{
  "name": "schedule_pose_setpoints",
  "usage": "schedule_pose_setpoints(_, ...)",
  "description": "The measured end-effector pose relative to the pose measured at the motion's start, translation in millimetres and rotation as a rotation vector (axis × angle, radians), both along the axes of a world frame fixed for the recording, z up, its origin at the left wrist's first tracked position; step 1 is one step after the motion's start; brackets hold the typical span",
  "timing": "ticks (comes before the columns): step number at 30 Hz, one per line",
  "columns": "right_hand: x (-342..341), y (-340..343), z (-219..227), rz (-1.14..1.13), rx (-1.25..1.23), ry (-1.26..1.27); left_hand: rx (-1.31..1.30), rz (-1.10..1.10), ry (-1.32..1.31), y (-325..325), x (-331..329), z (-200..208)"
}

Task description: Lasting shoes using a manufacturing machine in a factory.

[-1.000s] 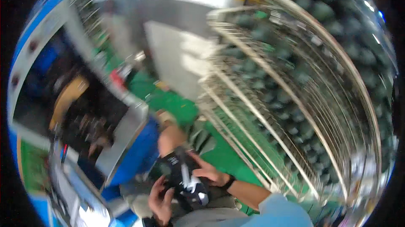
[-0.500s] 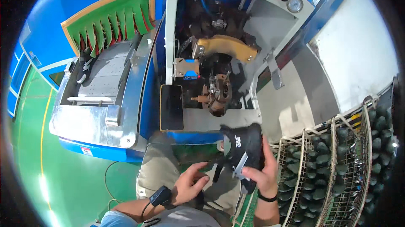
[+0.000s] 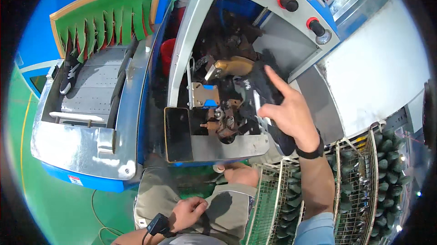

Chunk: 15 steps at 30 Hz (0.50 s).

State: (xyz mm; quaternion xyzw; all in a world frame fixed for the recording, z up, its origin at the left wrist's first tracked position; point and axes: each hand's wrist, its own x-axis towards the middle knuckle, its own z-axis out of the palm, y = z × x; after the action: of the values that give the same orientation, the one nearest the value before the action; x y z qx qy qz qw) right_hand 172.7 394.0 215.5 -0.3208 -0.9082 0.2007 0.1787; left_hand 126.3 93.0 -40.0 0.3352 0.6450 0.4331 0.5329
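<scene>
Head view: my right hand (image 3: 293,115) has got the black shoe (image 3: 267,85) gripped, thumb by the white stripe, right at the machine's (image 3: 190,49) front opening, while my left hand (image 3: 185,213) just hangs half-open over my lap (image 3: 166,186)

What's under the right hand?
Under the right hand: a black shoe with a white stripe. The part the hand covers can't be seen.

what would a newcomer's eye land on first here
Probably the bright green flaps at upper left. Next, the right hand holding a black shoe at the open machine, right of centre, then the racks of dark, rounded pieces at lower right.
</scene>
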Motion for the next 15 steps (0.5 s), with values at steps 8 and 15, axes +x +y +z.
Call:
schedule_pose_setpoints(8,-36.2,11.0,-29.1,-0.098,0.268,-0.189,0.027,-0.035,0.057,4.2,-15.6,-6.9)
schedule_pose_setpoints(15,-34.8,5.3,-46.7,-0.12,0.211,0.016,0.076,-0.01,0.126,5.1,-20.4,-15.7)
